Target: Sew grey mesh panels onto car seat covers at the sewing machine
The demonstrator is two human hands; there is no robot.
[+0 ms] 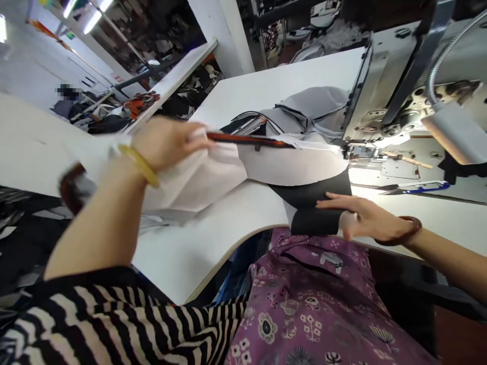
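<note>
My left hand, blurred by motion, pinches the edge of a pale fabric piece with a black and orange strip along its top. The piece stretches across to the sewing machine, where its far end lies at the needle area. A wrinkled pale part hangs below my left hand. My right hand lies with fingers stretched out on a black fabric piece near the table's front edge. Something whitish covers its thumb.
Grey fabric pieces are heaped behind the work on the white table. Blue-handled snips lie right of the needle area. A lamp hangs over the machine bed. Dark scraps lie at the far left.
</note>
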